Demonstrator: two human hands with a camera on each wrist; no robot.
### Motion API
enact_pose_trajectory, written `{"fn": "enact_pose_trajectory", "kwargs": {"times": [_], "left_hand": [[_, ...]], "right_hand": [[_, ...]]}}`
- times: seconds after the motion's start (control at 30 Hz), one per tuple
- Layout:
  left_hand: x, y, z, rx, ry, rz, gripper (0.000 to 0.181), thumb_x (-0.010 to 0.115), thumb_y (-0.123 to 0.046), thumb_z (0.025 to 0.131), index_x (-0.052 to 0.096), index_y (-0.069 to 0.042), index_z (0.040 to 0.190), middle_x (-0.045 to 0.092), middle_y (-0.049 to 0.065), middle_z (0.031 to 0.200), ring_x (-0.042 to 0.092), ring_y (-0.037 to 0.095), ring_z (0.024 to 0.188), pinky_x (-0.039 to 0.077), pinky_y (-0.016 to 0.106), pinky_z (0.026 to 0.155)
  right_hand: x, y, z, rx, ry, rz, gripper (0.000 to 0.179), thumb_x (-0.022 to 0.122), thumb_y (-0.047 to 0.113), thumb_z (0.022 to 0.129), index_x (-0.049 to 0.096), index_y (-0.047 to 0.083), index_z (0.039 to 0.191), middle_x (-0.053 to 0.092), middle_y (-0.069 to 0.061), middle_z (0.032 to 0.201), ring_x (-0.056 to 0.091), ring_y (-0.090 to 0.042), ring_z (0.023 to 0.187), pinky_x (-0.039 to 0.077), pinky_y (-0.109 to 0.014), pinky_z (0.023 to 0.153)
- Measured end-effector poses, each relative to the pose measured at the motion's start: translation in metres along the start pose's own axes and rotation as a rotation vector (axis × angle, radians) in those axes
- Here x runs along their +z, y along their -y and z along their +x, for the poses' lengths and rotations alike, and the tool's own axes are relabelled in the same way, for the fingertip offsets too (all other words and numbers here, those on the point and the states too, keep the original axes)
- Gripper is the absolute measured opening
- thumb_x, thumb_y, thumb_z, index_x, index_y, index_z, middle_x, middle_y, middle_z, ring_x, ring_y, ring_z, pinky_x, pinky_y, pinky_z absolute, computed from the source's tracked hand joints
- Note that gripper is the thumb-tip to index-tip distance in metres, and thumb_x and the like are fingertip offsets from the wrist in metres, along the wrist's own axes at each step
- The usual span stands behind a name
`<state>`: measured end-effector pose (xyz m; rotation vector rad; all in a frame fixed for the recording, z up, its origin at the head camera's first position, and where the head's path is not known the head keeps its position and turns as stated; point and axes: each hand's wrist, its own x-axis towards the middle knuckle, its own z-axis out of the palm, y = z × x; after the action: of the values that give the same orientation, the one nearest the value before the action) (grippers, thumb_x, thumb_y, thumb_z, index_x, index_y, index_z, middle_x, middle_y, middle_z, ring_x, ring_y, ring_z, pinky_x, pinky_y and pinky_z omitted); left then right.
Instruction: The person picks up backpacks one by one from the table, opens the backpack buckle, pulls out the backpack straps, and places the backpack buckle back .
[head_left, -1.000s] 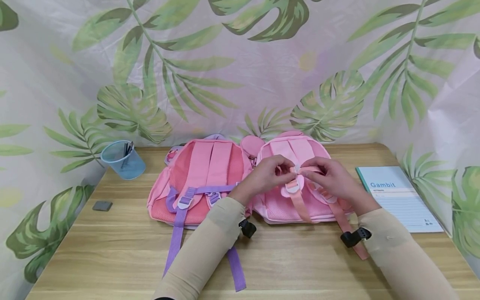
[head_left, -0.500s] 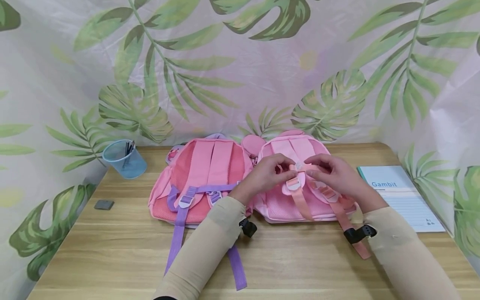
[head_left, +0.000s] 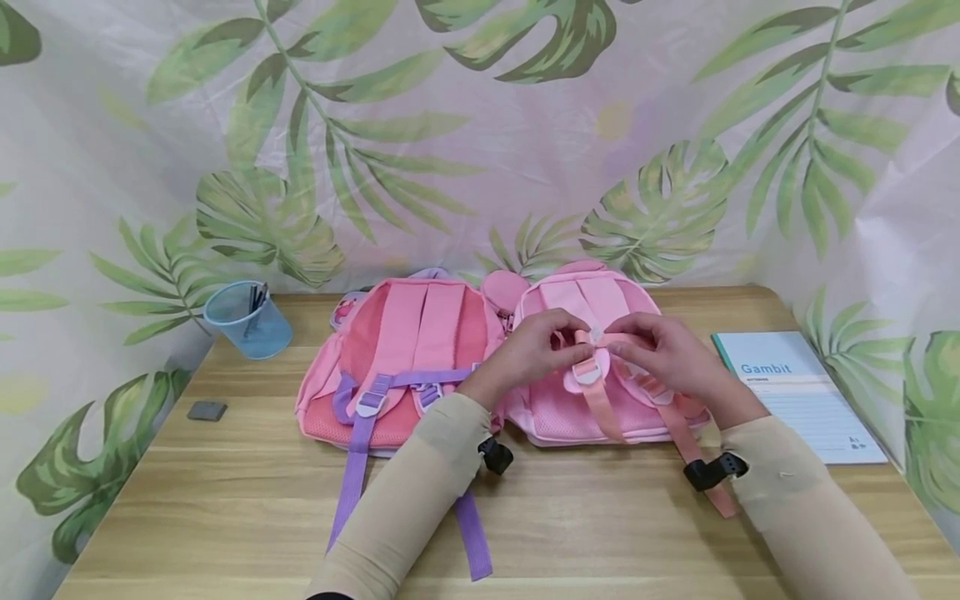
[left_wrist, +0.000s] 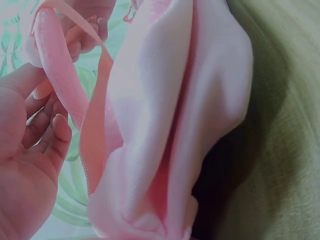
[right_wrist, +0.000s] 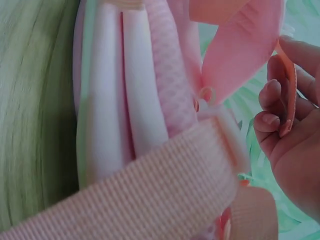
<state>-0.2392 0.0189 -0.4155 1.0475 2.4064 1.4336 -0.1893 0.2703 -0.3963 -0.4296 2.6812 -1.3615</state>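
Note:
A light pink backpack (head_left: 551,408) lies on the table with its shoulder straps facing up. Over it, my left hand (head_left: 534,350) pinches one end of an orange chest strap (head_left: 636,340), and my right hand (head_left: 667,354) pinches the other. Between the fingertips sits a small clear buckle (head_left: 596,335), partly covered by them. In the right wrist view, the fingers curl round an orange webbing end (right_wrist: 291,95). The left wrist view shows curled fingers beside the padded pink shoulder strap (left_wrist: 55,60). White adjuster buckles (head_left: 587,372) with hanging orange webbing are below the hands.
Left of it lies a second pink backpack (head_left: 420,333) with purple straps (head_left: 358,458) trailing over the table. A blue mesh pen cup (head_left: 251,325) and a small grey block (head_left: 206,410) are at the left. At the right is a notebook (head_left: 810,400). Leaf-patterned cloth hangs behind.
My right hand shifts slightly right, showing more of the clear buckle, then comes back toward the left hand. Both hands keep their pinch on the strap.

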Motion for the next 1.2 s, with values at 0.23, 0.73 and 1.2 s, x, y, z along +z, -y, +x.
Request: {"fn": "enact_pose_trajectory", "kwargs": {"times": [0.23, 0.73, 1.2], "left_hand": [[-0.002, -0.003, 0.0, 0.037, 0.021, 0.045, 0.02, 0.08, -0.017, 0.099, 0.076, -0.009, 0.117, 0.069, 0.004, 0.102, 0.059, 0.011, 0.092, 0.049, 0.019, 0.081], [0.0, -0.006, 0.007, 0.095, 0.085, 0.201, 0.021, 0.08, -0.016, 0.099, 0.076, -0.006, 0.116, 0.068, 0.006, 0.099, 0.062, 0.016, 0.093, 0.049, 0.017, 0.08], [-0.004, -0.007, 0.01, 0.044, 0.156, 0.276, 0.021, 0.079, -0.026, 0.1, 0.074, -0.008, 0.109, 0.065, 0.005, 0.098, 0.058, 0.016, 0.094, 0.047, 0.022, 0.082]], "right_hand": [[-0.004, 0.012, 0.0, 0.055, -0.004, -0.037, 0.031, 0.069, 0.028, 0.108, 0.075, 0.008, 0.129, 0.076, -0.012, 0.114, 0.064, -0.025, 0.096, 0.058, -0.028, 0.08], [-0.004, 0.023, 0.011, 0.146, 0.076, -0.114, 0.033, 0.068, 0.034, 0.106, 0.074, 0.004, 0.095, 0.061, -0.007, 0.08, 0.054, -0.019, 0.072, 0.045, -0.029, 0.062], [0.0, 0.012, 0.015, 0.237, 0.115, 0.111, 0.029, 0.059, 0.023, 0.11, 0.073, -0.002, 0.108, 0.051, 0.002, 0.075, 0.053, -0.016, 0.074, 0.05, -0.032, 0.066]]}}
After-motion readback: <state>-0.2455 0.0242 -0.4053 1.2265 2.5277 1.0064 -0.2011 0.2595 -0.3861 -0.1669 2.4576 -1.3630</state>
